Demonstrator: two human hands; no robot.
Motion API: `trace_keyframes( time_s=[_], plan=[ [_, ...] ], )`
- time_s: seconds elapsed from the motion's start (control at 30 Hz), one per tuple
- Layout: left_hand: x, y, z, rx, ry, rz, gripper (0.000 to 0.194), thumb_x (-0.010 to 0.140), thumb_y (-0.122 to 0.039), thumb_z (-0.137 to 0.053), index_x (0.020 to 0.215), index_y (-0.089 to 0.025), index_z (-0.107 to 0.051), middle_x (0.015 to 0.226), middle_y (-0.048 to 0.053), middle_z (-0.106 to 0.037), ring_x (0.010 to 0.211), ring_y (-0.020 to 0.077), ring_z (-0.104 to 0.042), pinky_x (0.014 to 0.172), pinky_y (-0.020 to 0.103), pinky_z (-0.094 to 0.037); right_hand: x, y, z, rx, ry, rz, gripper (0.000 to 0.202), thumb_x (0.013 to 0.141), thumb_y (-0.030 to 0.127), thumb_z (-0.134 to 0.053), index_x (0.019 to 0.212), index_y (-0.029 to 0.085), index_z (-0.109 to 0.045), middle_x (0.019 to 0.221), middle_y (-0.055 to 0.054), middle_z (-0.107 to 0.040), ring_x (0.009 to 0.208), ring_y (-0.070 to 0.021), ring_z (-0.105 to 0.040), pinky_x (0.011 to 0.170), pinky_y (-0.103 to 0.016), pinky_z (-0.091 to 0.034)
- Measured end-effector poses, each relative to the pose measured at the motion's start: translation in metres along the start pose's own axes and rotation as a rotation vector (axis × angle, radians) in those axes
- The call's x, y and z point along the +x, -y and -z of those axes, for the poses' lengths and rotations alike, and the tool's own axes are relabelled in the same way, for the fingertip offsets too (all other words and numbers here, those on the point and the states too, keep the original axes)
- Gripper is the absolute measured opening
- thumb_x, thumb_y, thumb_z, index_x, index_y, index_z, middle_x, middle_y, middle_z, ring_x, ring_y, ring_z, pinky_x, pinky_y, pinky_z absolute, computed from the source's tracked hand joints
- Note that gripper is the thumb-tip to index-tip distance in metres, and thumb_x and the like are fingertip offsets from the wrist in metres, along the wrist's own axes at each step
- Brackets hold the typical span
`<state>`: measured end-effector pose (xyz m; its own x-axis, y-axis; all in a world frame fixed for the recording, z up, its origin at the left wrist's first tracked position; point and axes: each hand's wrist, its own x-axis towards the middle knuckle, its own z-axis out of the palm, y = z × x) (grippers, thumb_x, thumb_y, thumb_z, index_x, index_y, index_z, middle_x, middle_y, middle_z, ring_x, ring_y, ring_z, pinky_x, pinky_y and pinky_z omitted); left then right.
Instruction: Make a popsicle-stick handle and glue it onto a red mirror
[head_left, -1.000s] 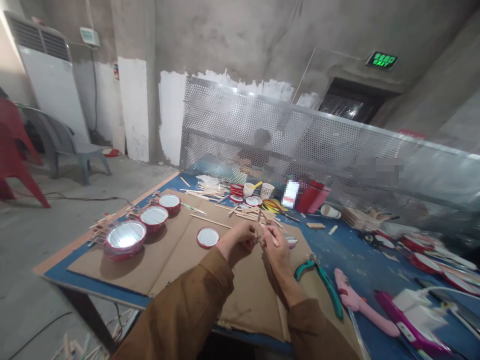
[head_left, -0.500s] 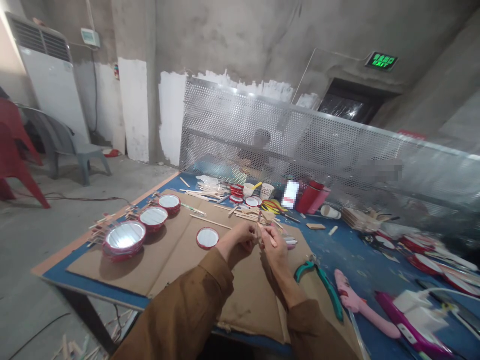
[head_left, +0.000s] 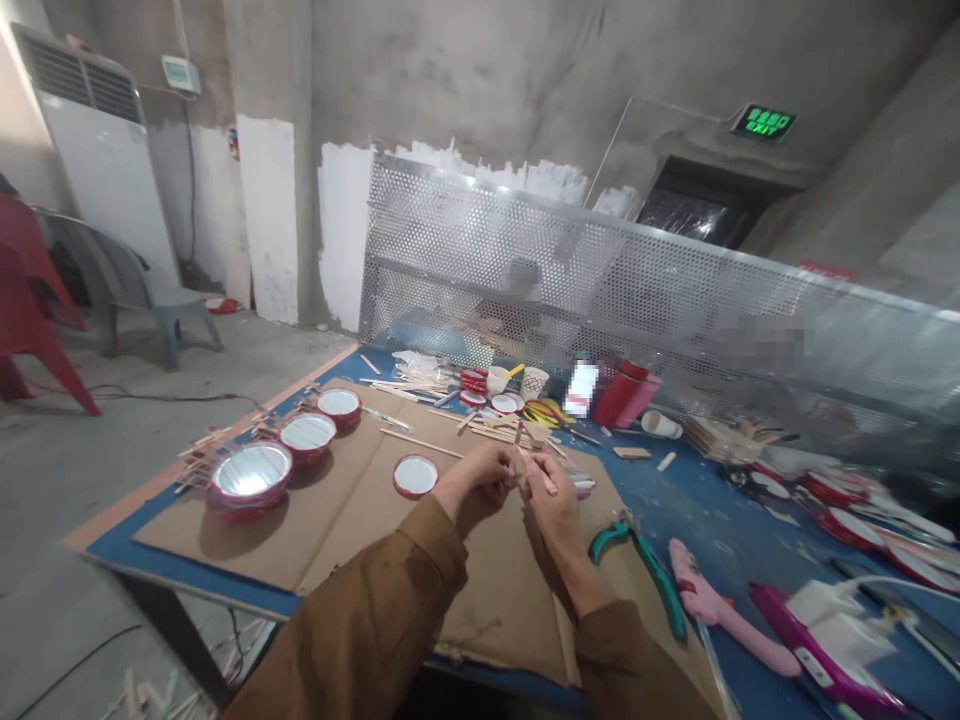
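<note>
My left hand (head_left: 486, 474) is closed in a pinch over the cardboard, and a thin stick (head_left: 519, 432) with a reddish-brown tip pokes up from its fingertips. Right beside it, my right hand (head_left: 553, 492) is closed with its fingertips meeting those of the left; whatever it grips is too small and hidden to name. A round red-rimmed lid (head_left: 415, 476), pale inside, lies left of my left hand. Loose wooden sticks (head_left: 480, 425) are scattered just beyond both hands. Teal-handled pliers (head_left: 651, 570) rest to the right of my right forearm.
Three red round pieces with shiny tops (head_left: 251, 470) line the cardboard's left side. A pink glue gun (head_left: 701, 600) and a purple power strip (head_left: 817, 640) lie at right. Paper cups, a phone (head_left: 581, 388) and a red bottle (head_left: 621, 392) stand at the back before a perforated metal panel (head_left: 450, 230).
My right hand's fingers have shifted slightly against the left fingertips. My left hand and everything on the table look the same.
</note>
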<state>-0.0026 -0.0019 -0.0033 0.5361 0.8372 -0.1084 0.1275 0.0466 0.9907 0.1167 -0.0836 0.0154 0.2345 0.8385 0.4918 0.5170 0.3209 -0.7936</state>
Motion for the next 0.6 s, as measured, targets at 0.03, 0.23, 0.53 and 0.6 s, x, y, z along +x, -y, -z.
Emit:
trace_keyframes(
  time_s=[0.03,0.23,0.53,0.6],
  plan=[
    [-0.0004,-0.0007,0.0002,0.022,0.007,0.014,0.012,0.059,-0.007,-0.060,0.055,-0.015,-0.053,0.044,-0.004,-0.046,0.047,0.0107,-0.049,0.047,0.019,-0.034,0.0001,-0.0003,0.0001,-0.004,-0.003,0.001,0.042,0.086,0.059,-0.054,0.085,0.019,-0.068,0.060,0.000,-0.058,0.059,-0.0190,-0.053,0.057,-0.030,-0.043],
    [-0.0031,-0.0037,0.0015,0.050,0.048,0.017,0.009,0.062,-0.010,-0.061,0.060,-0.015,-0.054,0.044,-0.004,-0.049,0.044,0.0100,-0.050,0.046,0.019,-0.036,0.0006,0.0000,0.0004,-0.024,-0.006,0.007,0.043,0.086,0.060,-0.054,0.083,0.020,-0.068,0.060,-0.001,-0.060,0.061,-0.0198,-0.055,0.059,-0.031,-0.043],
    [-0.0062,-0.0086,-0.0007,0.058,0.019,0.020,0.012,0.060,-0.007,-0.059,0.056,-0.015,-0.051,0.045,-0.004,-0.048,0.045,0.0108,-0.050,0.047,0.020,-0.037,0.0011,0.0001,0.0012,-0.037,-0.012,0.022,0.040,0.087,0.058,-0.054,0.080,0.020,-0.067,0.059,-0.001,-0.060,0.059,-0.0197,-0.054,0.058,-0.031,-0.042],
    [-0.0060,-0.0077,-0.0008,0.049,-0.006,-0.023,0.012,0.059,-0.007,-0.058,0.053,-0.015,-0.051,0.044,-0.004,-0.046,0.046,0.0097,-0.048,0.047,0.019,-0.035,0.0011,-0.0004,0.0014,-0.040,-0.009,0.029,0.040,0.087,0.058,-0.054,0.080,0.021,-0.066,0.059,0.000,-0.059,0.059,-0.0192,-0.053,0.058,-0.031,-0.042]
  ],
)
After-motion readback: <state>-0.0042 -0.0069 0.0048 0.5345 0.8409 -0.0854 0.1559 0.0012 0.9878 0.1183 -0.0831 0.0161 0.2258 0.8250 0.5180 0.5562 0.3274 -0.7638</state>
